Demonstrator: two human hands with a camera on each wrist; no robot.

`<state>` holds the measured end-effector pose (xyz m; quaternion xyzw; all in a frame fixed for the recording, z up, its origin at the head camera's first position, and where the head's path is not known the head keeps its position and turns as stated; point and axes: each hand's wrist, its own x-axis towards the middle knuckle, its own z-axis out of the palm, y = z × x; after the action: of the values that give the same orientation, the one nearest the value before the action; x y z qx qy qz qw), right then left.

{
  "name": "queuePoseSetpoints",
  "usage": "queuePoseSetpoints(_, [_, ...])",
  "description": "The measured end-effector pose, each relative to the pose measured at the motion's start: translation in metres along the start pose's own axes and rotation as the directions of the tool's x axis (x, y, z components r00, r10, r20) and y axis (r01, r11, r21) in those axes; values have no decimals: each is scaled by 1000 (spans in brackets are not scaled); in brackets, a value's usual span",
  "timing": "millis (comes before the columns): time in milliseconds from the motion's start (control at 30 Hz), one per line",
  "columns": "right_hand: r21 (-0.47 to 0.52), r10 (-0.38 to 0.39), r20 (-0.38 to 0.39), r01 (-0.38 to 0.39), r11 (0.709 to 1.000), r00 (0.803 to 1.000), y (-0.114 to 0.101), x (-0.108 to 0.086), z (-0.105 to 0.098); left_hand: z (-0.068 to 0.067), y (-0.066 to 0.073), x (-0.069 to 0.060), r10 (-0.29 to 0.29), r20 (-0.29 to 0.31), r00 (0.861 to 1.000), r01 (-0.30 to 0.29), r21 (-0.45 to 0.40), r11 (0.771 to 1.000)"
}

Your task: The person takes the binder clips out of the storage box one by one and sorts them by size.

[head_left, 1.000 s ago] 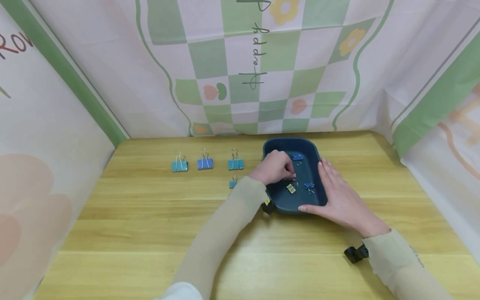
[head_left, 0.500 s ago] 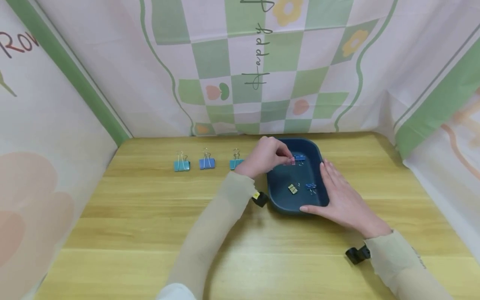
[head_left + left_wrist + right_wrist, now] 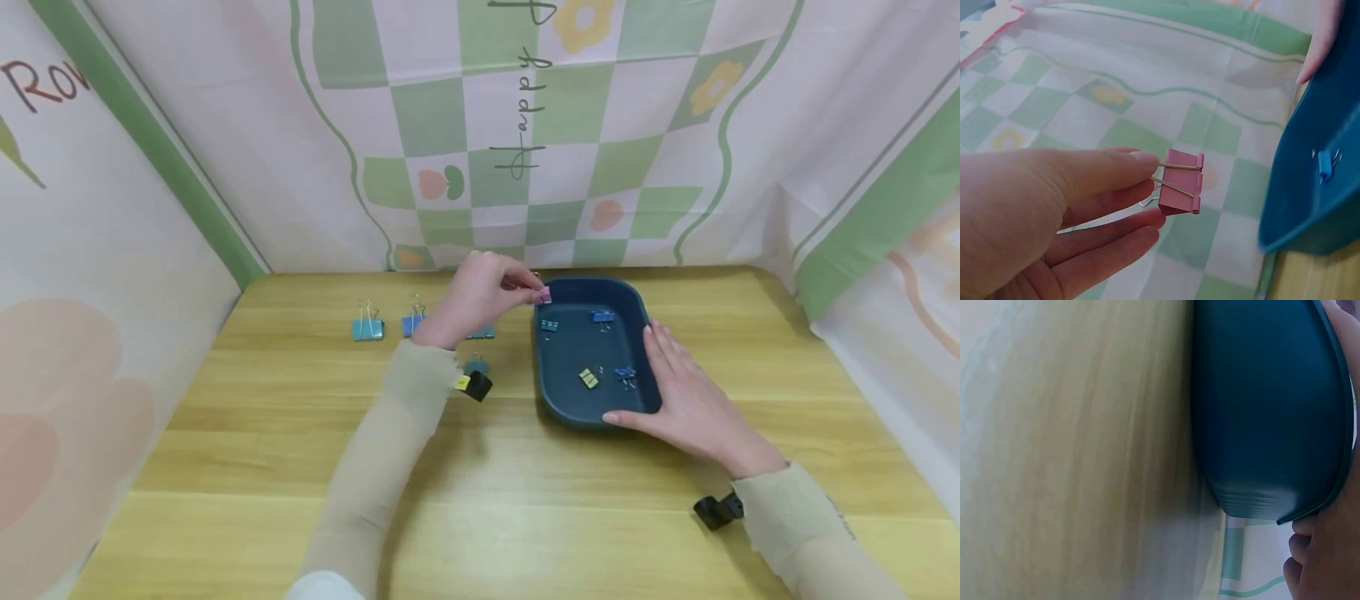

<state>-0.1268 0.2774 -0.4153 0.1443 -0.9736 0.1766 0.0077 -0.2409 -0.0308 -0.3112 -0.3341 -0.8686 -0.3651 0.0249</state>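
Between its thumb and fingers my left hand [image 3: 478, 296] pinches a pink binder clip [image 3: 1180, 181] by its wire handles. The clip is held up over the back left corner of a dark blue tray [image 3: 573, 406]. My right hand [image 3: 701, 408] lies along the tray's right side, fingers extended along the rim and thumb on the front edge. Inside the tray are a small teal binder clip [image 3: 550, 325], a blue binder clip [image 3: 602, 317], a yellow binder clip [image 3: 588, 379] and another blue clip [image 3: 625, 373].
Left of the tray, a teal binder clip [image 3: 367, 330], a blue clip [image 3: 410, 326] and another teal clip [image 3: 481, 332] form a row, the last two partly hidden by my left hand. A smaller teal clip [image 3: 476, 364] lies nearer. A patterned curtain [image 3: 495, 200] hangs behind the table.
My left hand has lifted the pink clip from inside the tray and carried it left and back to the tray's rim. The right hand stays on the tray.
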Motion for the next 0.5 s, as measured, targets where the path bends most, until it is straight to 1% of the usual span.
queuePoseSetpoints(100, [1, -4, -4, 4, 1000, 1000, 0, 0, 0, -9, -8, -10, 1, -24, 1000, -3, -59, 998])
queuePoseSetpoints(267, [-7, -9, -11, 9, 1000, 1000, 1, 0, 1, -22, -26, -27, -5, -59, 998, -1, -97, 995])
queuePoseSetpoints(367, [-11, -10, -13, 9, 1000, 1000, 1, 0, 1, -30, -38, -39, -36, -60, 998, 29, -112, 993])
queuePoseSetpoints(500, [-6, -10, -14, 10, 1000, 1000, 1, 0, 0, -37, -52, -55, -98, -50, 994, 91, -126, 988])
